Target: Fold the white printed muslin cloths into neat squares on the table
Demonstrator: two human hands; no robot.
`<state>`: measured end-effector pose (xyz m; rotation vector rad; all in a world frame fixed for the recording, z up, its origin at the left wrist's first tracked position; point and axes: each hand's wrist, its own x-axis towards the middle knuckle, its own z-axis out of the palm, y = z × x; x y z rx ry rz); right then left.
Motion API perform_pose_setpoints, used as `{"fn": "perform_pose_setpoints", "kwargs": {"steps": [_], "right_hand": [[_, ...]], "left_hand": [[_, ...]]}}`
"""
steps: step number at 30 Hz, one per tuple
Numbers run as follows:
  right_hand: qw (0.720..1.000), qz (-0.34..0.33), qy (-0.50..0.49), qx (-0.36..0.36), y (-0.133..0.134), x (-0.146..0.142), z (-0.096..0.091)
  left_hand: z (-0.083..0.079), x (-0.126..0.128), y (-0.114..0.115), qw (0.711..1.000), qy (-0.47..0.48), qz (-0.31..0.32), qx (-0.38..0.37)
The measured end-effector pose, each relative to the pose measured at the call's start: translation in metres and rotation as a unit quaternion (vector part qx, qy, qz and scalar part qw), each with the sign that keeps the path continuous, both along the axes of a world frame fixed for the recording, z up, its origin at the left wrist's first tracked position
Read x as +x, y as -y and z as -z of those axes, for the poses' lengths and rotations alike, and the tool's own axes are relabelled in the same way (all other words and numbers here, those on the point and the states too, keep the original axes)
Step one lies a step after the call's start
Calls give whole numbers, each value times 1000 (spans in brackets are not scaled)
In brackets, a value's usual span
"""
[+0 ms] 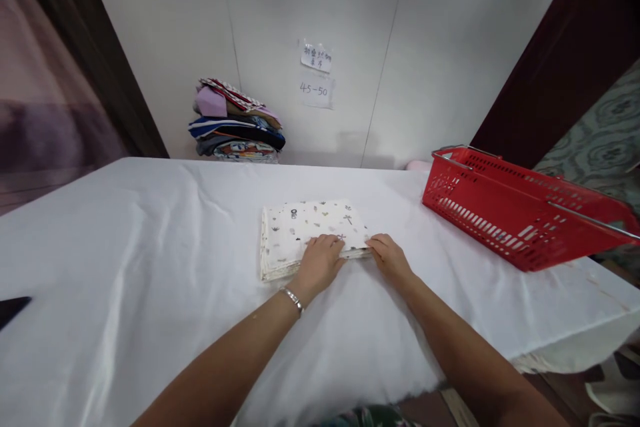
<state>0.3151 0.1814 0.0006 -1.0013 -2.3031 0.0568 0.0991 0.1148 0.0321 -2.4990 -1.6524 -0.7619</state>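
Note:
A folded white cloth (310, 223) with small scattered prints lies in several layers on the white-covered table. Over its front edge my left hand (321, 261) is closed, fingers bent on the top layer and thumb by the edge; a silver bracelet circles that wrist. At the front right corner, my right hand (390, 259) pinches the cloth between thumb and fingers. Both hands touch the same folded cloth, and the undersides of its layers are hidden.
A red plastic basket (500, 213) with metal handles stands on the right of the table (150, 267). Behind the table's back edge is a pile of folded fabrics (240, 127). Handwritten paper signs (317, 90) hang on the wall. A dark object (13, 310) lies at the left edge.

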Motion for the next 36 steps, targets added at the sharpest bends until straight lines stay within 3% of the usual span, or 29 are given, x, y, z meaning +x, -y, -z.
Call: {"fn": "perform_pose_setpoints", "kwargs": {"steps": [8, 14, 20, 24, 28, 36], "right_hand": [[996, -50, -33, -64, 0, 10, -1], [993, -25, -63, -94, -6, 11, 2], [993, 14, -95, -76, -7, 6, 5], [989, 19, -85, -121, -7, 4, 4], [974, -4, -145, -176, -9, 4, 5], [953, -25, -231, -192, -15, 5, 8]], "left_hand": [[15, 16, -16, 999, 3, -29, -23], [18, 17, -17, 998, 32, -45, -22], [20, 18, -20, 997, 50, -49, -35], [19, 17, -20, 996, 63, -43, -37], [20, 15, -20, 995, 82, -45, -40], [16, 23, -18, 998, 44, -23, 42]]}}
